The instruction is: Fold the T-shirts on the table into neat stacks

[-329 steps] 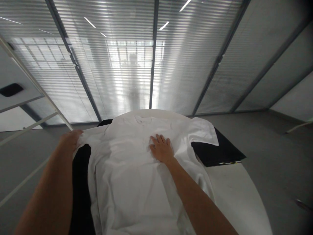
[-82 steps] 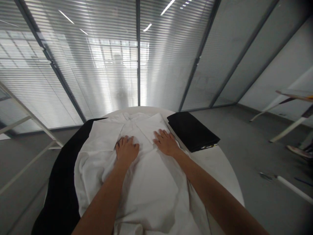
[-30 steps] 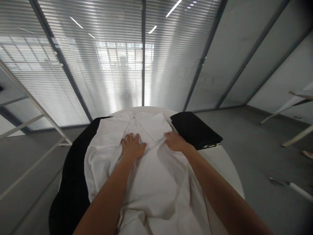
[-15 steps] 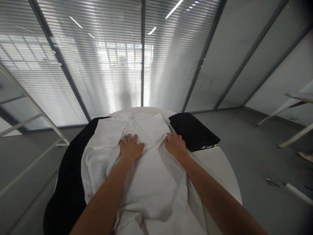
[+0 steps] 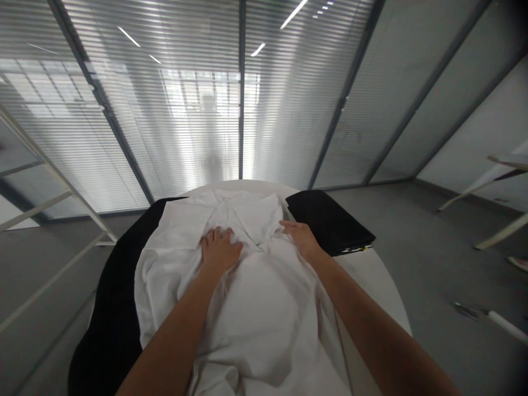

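Note:
A white shirt (image 5: 264, 297) lies wrinkled over a round table, its neckline at the far side and its lower part reaching toward me. My left hand (image 5: 218, 250) rests on the upper middle of the shirt, palm down with the fingers spread. At the shirt's right side, my right hand (image 5: 300, 237) has its fingertips closed on the fabric, with the thumb hidden. Just beyond the right hand lies a folded black cloth (image 5: 330, 220).
The white round table (image 5: 383, 291) shows along its right edge. Black fabric (image 5: 109, 297) hangs over the left side. A white metal frame (image 5: 61, 184) stands at left; scissors (image 5: 466, 311) lie on the floor at right. Glass panels with blinds (image 5: 198, 137) rise behind.
My right hand has shifted slightly to the right, and the fabric by it has spread, with the fold under it changing shape. My left hand stays nearly in place.

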A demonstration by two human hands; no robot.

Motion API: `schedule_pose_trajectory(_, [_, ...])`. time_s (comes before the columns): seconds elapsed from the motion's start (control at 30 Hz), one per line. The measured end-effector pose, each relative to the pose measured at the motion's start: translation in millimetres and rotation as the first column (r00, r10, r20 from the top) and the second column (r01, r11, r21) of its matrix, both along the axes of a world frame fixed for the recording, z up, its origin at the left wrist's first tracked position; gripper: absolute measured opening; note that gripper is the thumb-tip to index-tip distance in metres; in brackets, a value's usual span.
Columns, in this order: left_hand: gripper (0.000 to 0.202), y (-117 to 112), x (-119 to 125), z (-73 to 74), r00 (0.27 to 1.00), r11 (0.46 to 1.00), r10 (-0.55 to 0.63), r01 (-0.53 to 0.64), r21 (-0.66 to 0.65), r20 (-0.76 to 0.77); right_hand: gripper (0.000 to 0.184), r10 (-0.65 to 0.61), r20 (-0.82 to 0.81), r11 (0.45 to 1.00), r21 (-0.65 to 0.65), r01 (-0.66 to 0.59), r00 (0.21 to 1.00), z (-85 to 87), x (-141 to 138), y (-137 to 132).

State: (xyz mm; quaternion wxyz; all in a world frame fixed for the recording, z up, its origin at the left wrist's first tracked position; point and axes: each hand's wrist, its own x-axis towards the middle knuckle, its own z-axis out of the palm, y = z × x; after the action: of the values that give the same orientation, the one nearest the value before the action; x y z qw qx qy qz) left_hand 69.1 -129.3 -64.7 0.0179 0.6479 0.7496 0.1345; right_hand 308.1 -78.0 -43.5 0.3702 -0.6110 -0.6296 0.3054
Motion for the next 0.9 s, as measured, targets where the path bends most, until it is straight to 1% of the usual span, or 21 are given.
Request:
schedule_pose_trajectory(0.03, [0.053, 2.8, -1.8, 4.4, 0.999, 1.000, 0.015, -0.015, -0.003, 0.045, 0.045, 0.006, -0.097, 1.000, 0.011, -0.005, 0.995, 1.0, -1.1, -1.1])
schedule_pose_trajectory(0.07, [0.046, 6.8, -3.6, 9.9, 0.995, 0.999, 0.036, -0.035, -0.007, 0.089, 0.046, 0.025, -0.155, 0.999, 0.039, -0.019, 0.988, 2.0, -2.7, -2.7])
schedule_pose_trajectory(0.1, [0.041, 12.1, -5.3, 16.4, 0.989, 0.999, 0.051, -0.050, -0.007, 0.136, 0.048, 0.058, -0.158, 0.996, 0.078, -0.046, 0.986, 2.8, -4.7, -4.7])
schedule_pose_trajectory(0.13, [0.037, 18.8, -6.5, 23.6, 0.979, 0.999, 0.052, -0.052, -0.004, 0.196, 0.050, 0.099, -0.126, 0.989, 0.121, -0.083, 0.987, 3.4, -7.4, -7.4])
schedule_pose_trajectory(0.17, [0.035, 26.7, -6.8, 31.4, 0.956, 0.999, 0.042, -0.041, -0.011, 0.291, 0.052, 0.141, -0.071, 0.978, 0.163, -0.128, 0.987, 3.8, -10.7, -10.6])
schedule_pose_trajectory(0.2, [0.034, 35.6, -6.0, 39.3, 0.913, 1.000, 0.023, -0.015, -0.024, 0.408, 0.053, 0.178, -0.001, 0.964, 0.199, -0.175, 0.984, 3.9, -14.7, -14.4])
schedule_pose_trajectory(0.23, [0.033, 45.3, -3.9, 47.0, 0.847, 0.999, 0.002, 0.024, -0.041, 0.532, 0.055, 0.206, 0.068, 0.950, 0.226, -0.216, 0.976, 3.7, -19.1, -18.6])
schedule_pose_trajectory(0.27, [0.032, 55.3, -0.4, 53.9, 0.755, 0.996, 0.003, 0.058, -0.072, 0.656, 0.056, 0.229, 0.138, 0.935, 0.243, -0.257, 0.964, 3.3, -23.6, -23.0])
schedule_pose_trajectory(0.3, [0.033, 65.4, 4.3, 59.8, 0.681, 0.991, 0.018, 0.082, -0.102, 0.732, 0.057, 0.245, 0.204, 0.922, 0.253, -0.293, 0.948, 2.6, -28.1, -27.5])
schedule_pose_trajectory(0.33, [0.034, 75.3, 9.9, 64.4, 0.634, 0.986, 0.044, 0.094, -0.134, 0.772, 0.057, 0.256, 0.263, 0.910, 0.258, -0.324, 0.930, 1.8, -32.1, -31.7])
schedule_pose_trajectory(0.37, [0.035, 84.8, 16.2, 67.5, 0.609, 0.981, 0.073, 0.097, -0.166, 0.790, 0.057, 0.265, 0.316, 0.900, 0.258, -0.351, 0.911, 0.9, -35.5, -35.7])
schedule_pose_trajectory(0.43, [0.039, 101.4, 29.1, 69.7, 0.588, 0.972, 0.126, 0.088, -0.219, 0.799, 0.056, 0.278, 0.394, 0.886, 0.249, -0.392, 0.876, -0.9, -40.0, -41.6])
schedule_pose_trajectory(0.53, [0.042, 119.4, 44.3, 65.7, 0.543, 0.959, 0.198, 0.064, -0.276, 0.816, 0.053, 0.296, 0.449, 0.872, 0.233, -0.431, 0.843, -3.1, -41.8, -45.0])
schedule_pose_trajectory(0.63, [0.032, 130.6, 51.5, 58.1, 0.492, 0.953, 0.256, 0.013, -0.301, 0.832, 0.051, 0.309, 0.452, 0.866, 0.231, -0.444, 0.837, -2.6, -41.9, -44.7])
schedule_pose_trajectory(0.7, [0.023, 135.6, 52.8, 53.1, 0.451, 0.949, 0.286, -0.009, -0.316, 0.845, 0.050, 0.308, 0.450, 0.866, 0.232, -0.442, 0.839, 0.9, -42.3, -45.4])
schedule_pose_trajectory(0.77, [0.016, 139.8, 52.5, 49.1, 0.418, 0.948, 0.291, -0.006, -0.318, 0.861, 0.050, 0.283, 0.459, 0.881, 0.222, -0.417, 0.842, 7.7, -42.3, -48.2])
schedule_pose_trajectory(0.8, [0.014, 141.7, 51.9, 47.8, 0.407, 0.951, 0.283, 0.000, -0.310, 0.869, 0.052, 0.254, 0.472, 0.899, 0.207, -0.386, 0.844, 12.1, -41.6, -50.2])
schedule_pose_trajectory(0.83, [0.014, 143.6, 51.1, 47.1, 0.400, 0.955, 0.269, 0.006, -0.296, 0.876, 0.054, 0.214, 0.495, 0.924, 0.178, -0.339, 0.842, 16.9, -40.1, -52.4])
schedule_pose_trajectory(0.9, [0.018, 147.2, 48.3, 48.3, 0.402, 0.967, 0.227, 0.019, -0.256, 0.887, 0.057, 0.131, 0.563, 0.975, 0.076, -0.208, 0.816, 26.7, -34.7, -56.7])
